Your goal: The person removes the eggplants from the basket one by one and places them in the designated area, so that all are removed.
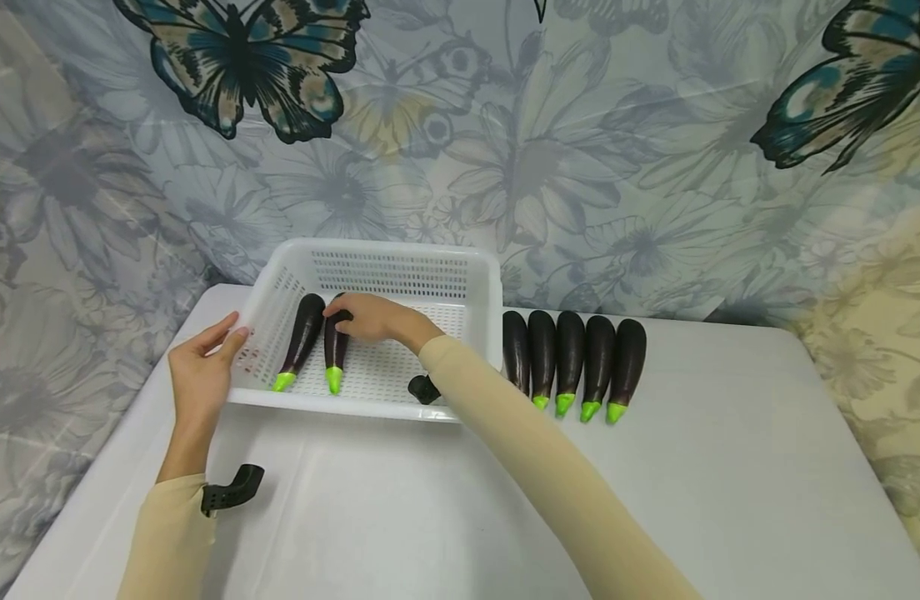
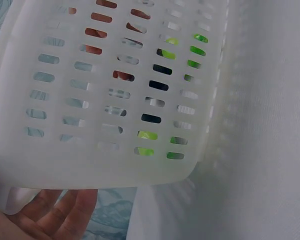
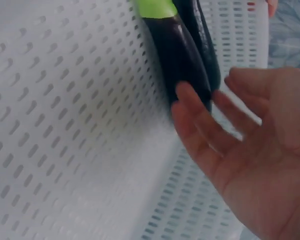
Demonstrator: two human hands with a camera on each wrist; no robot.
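Note:
A white perforated basket (image 1: 370,410) stands on the table with two dark eggplants inside. The left eggplant (image 1: 302,333) leans along the basket's left side, its bright green end toward me. Over the upper end of the second eggplant (image 1: 335,354) is my right hand (image 1: 373,317). In the right wrist view its fingers (image 3: 202,132) are loosely bent at that end, the thumb standing apart. My left hand (image 1: 202,371) touches the basket's left rim with fairly straight fingers. From the left wrist view, those fingers (image 2: 65,212) show beyond the rim, partly hidden by it.
Several more eggplants (image 1: 570,354) lie in a row right of the basket, green ends toward me. The right sleeve (image 1: 542,450) crosses the basket's front right corner. Behind the white table (image 1: 730,467) hangs a butterfly-and-flower printed cloth (image 1: 580,167).

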